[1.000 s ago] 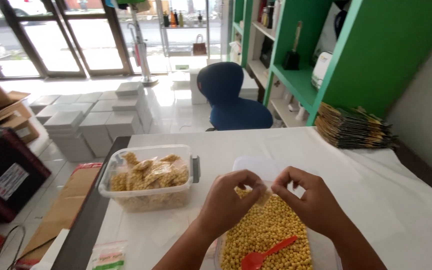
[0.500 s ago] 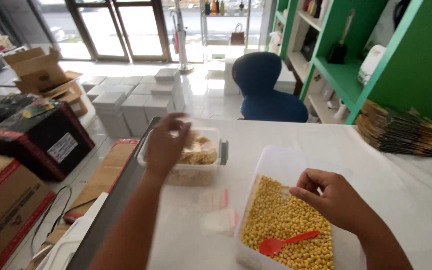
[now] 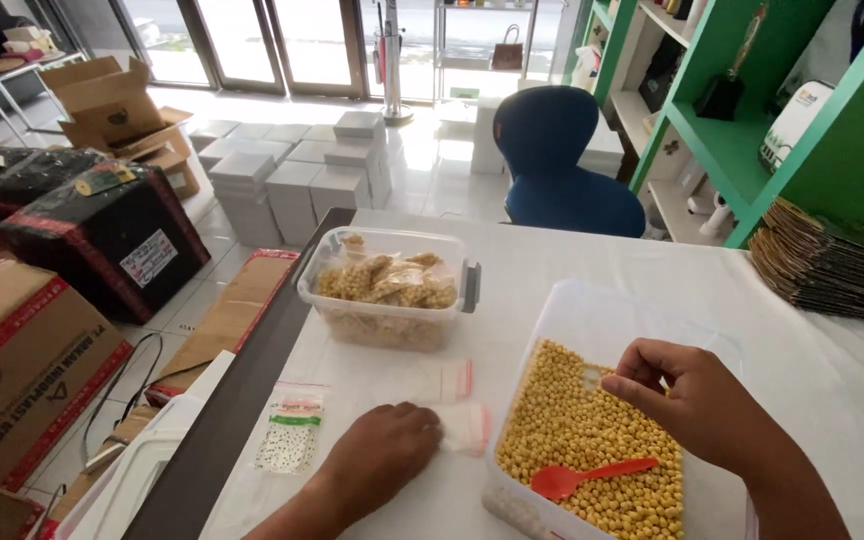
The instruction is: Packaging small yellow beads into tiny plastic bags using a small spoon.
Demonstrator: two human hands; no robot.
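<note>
Reaching: left hand (image 3: 384, 460) is down flat on the white table (image 3: 572, 262), fingertips on a small stack of empty clear zip bags (image 3: 462, 428). Fingers look loosely curled, not pinched on anything yet afaict, prob just getting at the top bag.
Right hand: right hand (image 3: 697, 405) hovers over the big clear tub (image 3: 592, 305) of yellow round snacks (image 3: 572, 440), thumb + fingers drawn together, maybe nipping something tiny. Can't tell if anything's actually in there.
Scoop: red plastic spoon (image 3: 587, 475) lying on top of the snacks, bowl end toward the person, handle out to the right. Nobody's holding it. Parked right where the right hand can grab it, makes sense.
Bags: more empties w/ red strips (image 3: 444, 381) lie just behind the stack, between both tubs, so either hand gets there w/o stretching.
Filled stuff: smaller lidless box w/ grey clips (image 3: 387, 295) sits farther back on the left, piled w/ sealed little packets of the same snack. Well apart from the loose tub, so done and not-done don't mix, I'd guess.
Odd one: printed packet w/ green label (image 3: 290, 432) lies near the table's dark left edge, left of the hand, untouched.
Around: blue chair (image 3: 562, 165) across the table, stack of dark pouches (image 3: 837, 270) far right by green shelves (image 3: 722, 140), white boxes (image 3: 297, 180) and cardboard cartons (image 3: 22, 370) on the floor.
</note>
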